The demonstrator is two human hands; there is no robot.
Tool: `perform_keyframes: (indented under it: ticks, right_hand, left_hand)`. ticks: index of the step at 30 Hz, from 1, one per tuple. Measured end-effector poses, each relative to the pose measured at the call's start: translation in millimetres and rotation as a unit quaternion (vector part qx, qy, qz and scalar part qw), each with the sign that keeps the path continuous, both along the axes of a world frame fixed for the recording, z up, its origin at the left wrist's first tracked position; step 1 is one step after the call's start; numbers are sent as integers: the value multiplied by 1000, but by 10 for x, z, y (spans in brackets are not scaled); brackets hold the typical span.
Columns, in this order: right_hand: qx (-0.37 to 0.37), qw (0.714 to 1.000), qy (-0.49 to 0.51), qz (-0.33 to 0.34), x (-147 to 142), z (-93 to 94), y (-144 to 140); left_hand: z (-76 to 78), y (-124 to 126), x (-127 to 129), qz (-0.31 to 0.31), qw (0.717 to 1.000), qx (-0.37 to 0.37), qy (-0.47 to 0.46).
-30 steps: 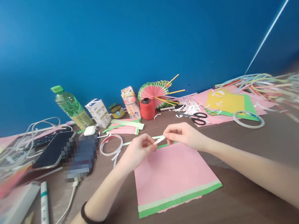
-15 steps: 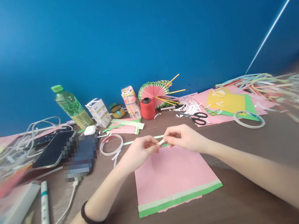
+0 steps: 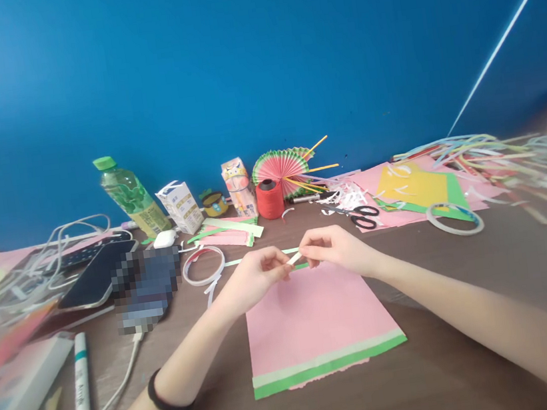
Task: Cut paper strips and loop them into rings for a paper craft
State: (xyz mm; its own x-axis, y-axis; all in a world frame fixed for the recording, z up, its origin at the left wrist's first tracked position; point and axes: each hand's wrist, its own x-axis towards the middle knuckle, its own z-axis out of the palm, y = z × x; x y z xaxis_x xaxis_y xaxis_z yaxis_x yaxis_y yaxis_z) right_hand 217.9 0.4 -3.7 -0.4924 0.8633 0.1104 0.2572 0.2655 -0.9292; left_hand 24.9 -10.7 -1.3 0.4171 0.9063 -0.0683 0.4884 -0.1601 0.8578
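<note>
- L hand (image 3: pixel 253 278) and R hand (image 3: pixel 336 250) were raised together just above the far edge of the pink sheet (image 3: pixel 313 321), near the table's (image 3: pixel 469 313) centre.
- Both hands pinched one small white strip (image 3: pixel 294 257) between thumb and forefinger tips; fingers closed down tight on it, other fingers curled in. Strip ran tilted from L pinch up to R pinch, clear of the sheet.
- Pink sheet lay flat, green band (image 3: pixel 325 367) along its near edge; a second green edge showed at the far edge, just under the hands.
- Step in hand, by judgement: peeling or separating the thin strip, prob. tape backing, at the sheet's far edge. Cannot tell if it had come loose.
- Next move, by judgement, called for a steady pull with the R while the L held firm; strip narrow, likely to tear or curl if jerked.
- Tape ring (image 3: pixel 203 265) lay just L of the hands; scissors (image 3: pixel 363 217) toward the far edge, R of centre; red thread spool (image 3: pixel 269 199) at the far edge by the wall.
- Phone (image 3: pixel 94 276) and marker (image 3: pixel 79 384) on the L side, well apart from the work.
</note>
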Motion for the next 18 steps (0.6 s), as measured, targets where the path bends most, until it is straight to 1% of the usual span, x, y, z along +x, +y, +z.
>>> perform_keyframes:
  ticks: [4,10,14,18]
  right_hand:
    - [-38,999,8,37,-12,-10,3]
    - [-30,998,-19,48,-63,-46,-42]
    - [-25,998,-1,66,-60,-54,-36]
    - [-21,998,7,54,-46,-71,-10]
  left_hand:
    - [-5,-8,-4,6,1000,8,18]
    - [17,-41,-3,1,997,33,64]
    - [26,-37,-1,-5,999,30,45]
    - [30,-29,-5,-3,999,25,29]
